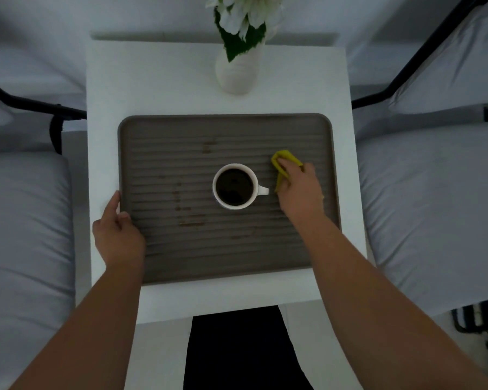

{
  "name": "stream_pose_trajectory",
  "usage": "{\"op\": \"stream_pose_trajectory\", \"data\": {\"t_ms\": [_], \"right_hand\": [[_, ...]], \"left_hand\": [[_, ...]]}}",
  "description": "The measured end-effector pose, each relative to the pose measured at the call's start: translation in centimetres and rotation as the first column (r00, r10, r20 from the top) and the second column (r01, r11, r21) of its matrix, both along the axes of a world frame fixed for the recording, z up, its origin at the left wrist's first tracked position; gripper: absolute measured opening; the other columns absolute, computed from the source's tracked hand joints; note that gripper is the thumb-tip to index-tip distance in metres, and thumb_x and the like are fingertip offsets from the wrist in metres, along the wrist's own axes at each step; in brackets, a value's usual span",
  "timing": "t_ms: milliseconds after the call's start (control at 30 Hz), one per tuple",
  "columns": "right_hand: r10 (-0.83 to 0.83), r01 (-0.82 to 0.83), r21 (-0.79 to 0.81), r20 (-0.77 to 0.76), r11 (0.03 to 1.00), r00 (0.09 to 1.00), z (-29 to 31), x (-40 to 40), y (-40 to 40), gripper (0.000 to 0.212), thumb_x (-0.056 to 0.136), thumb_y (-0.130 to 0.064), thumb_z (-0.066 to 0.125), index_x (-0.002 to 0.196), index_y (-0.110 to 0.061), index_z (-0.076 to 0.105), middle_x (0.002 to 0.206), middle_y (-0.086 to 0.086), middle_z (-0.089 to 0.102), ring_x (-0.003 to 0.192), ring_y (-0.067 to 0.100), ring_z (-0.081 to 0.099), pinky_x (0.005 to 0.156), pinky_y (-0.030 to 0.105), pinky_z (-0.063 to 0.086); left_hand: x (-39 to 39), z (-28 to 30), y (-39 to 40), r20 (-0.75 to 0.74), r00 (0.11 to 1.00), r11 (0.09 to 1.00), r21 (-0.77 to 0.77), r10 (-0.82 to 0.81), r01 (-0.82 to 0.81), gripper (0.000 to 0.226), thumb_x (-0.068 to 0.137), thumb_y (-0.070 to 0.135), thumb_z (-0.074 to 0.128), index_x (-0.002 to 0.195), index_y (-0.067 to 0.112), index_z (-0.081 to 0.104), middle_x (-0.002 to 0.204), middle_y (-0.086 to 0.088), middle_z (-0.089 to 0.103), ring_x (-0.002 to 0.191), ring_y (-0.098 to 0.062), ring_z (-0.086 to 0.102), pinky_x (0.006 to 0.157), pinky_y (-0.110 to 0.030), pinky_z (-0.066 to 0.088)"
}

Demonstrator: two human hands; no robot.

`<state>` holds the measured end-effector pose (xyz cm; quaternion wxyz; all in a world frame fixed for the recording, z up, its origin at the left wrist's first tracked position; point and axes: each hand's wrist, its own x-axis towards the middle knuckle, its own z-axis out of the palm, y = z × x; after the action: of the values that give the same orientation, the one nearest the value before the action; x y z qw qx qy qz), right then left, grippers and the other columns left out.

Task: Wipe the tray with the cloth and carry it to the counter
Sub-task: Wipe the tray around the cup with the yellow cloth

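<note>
A grey ribbed tray (180, 130) lies on a small white table (158, 80). Brown stains mark its ridges left of centre and near the top middle. A white cup of dark coffee (235, 186) stands in the tray's middle, handle pointing right. My right hand (299, 187) presses a yellow cloth (285, 160) onto the tray just right of the cup's handle. My left hand (116, 229) grips the tray's left rim, thumb on the inside.
A white vase with white flowers (237, 68) stands on the table behind the tray. Grey cushioned seats with black frames flank the table, one on the left (23, 220) and one on the right (434, 206). My dark trouser leg (237, 350) shows below the table's front edge.
</note>
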<state>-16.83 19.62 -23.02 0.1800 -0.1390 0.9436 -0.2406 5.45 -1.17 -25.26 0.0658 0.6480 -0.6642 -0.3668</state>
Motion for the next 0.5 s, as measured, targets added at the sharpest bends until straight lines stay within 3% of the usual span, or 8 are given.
{"op": "stream_pose_trajectory", "data": {"t_ms": [67, 133, 233, 300, 433, 500], "right_hand": [[0.0, 0.005, -0.121, 0.04, 0.993, 0.999, 0.2, 1.2, 0.6, 0.05, 0.088, -0.008, 0.05, 0.13, -0.033, 0.043, 0.104, 0.01, 0.058, 0.081, 0.029, 0.061, 0.071, 0.038, 0.053], [-0.099, 0.104, -0.128, 0.047, 0.986, 0.994, 0.3, 1.1, 1.9, 0.059, 0.086, -0.006, 0.051, 0.133, -0.037, 0.034, 0.093, 0.006, 0.06, 0.075, 0.022, 0.059, 0.064, 0.032, 0.051], [-0.195, 0.195, -0.017, -0.041, 0.981, 0.98, 0.0, 0.8, 3.8, 0.053, 0.088, -0.011, 0.052, 0.137, -0.031, 0.043, 0.106, 0.011, 0.058, 0.089, 0.025, 0.058, 0.075, 0.027, 0.044], [-0.227, 0.231, 0.053, -0.071, 0.972, 0.971, -0.3, 1.5, 3.7, 0.048, 0.089, -0.018, 0.053, 0.135, -0.027, 0.047, 0.112, 0.012, 0.057, 0.093, 0.027, 0.057, 0.073, 0.027, 0.041], [-0.004, 0.056, 0.179, -0.275, 0.982, 0.962, -1.1, 4.7, 1.8, 0.04, 0.083, -0.036, 0.057, 0.118, -0.019, 0.063, 0.104, 0.014, 0.064, 0.089, 0.035, 0.055, 0.074, 0.039, 0.044], [0.035, 0.019, 0.159, -0.334, 0.987, 0.942, -1.7, 4.9, 2.2, 0.036, 0.086, -0.042, 0.057, 0.113, -0.02, 0.067, 0.116, 0.014, 0.06, 0.102, 0.034, 0.053, 0.084, 0.042, 0.044]], "left_hand": [[0.1, -0.2, 0.0, 0.005, 1.0, 1.0, 0.001, -0.003, 0.003, 0.048, 0.099, 0.019, 0.036, 0.137, 0.045, 0.046, 0.111, -0.019, 0.061, 0.088, -0.033, 0.061, 0.091, -0.049, 0.05], [0.2, -0.4, 0.0, 0.003, 1.0, 1.0, -0.001, 0.006, -0.006, 0.047, 0.099, 0.021, 0.035, 0.136, 0.048, 0.045, 0.111, -0.018, 0.061, 0.09, -0.032, 0.062, 0.094, -0.05, 0.05], [0.3, -0.6, -0.1, -0.002, 1.0, 1.0, 0.0, 0.012, -0.012, 0.048, 0.097, 0.022, 0.035, 0.135, 0.051, 0.044, 0.112, -0.016, 0.061, 0.092, -0.032, 0.062, 0.095, -0.05, 0.049], [0.4, -0.7, -0.1, -0.008, 1.0, 1.0, 0.001, 0.009, -0.009, 0.049, 0.097, 0.021, 0.035, 0.135, 0.049, 0.045, 0.112, -0.017, 0.061, 0.094, -0.033, 0.062, 0.096, -0.05, 0.049], [0.5, -0.8, -0.2, -0.018, 1.0, 1.0, -0.002, -0.001, 0.001, 0.05, 0.096, 0.02, 0.035, 0.137, 0.046, 0.045, 0.113, -0.019, 0.061, 0.095, -0.034, 0.062, 0.096, -0.049, 0.049], [0.5, -0.9, -0.2, -0.029, 1.0, 1.0, -0.003, -0.003, 0.003, 0.048, 0.097, 0.021, 0.035, 0.137, 0.046, 0.046, 0.113, -0.018, 0.061, 0.096, -0.034, 0.062, 0.096, -0.049, 0.049]]}}
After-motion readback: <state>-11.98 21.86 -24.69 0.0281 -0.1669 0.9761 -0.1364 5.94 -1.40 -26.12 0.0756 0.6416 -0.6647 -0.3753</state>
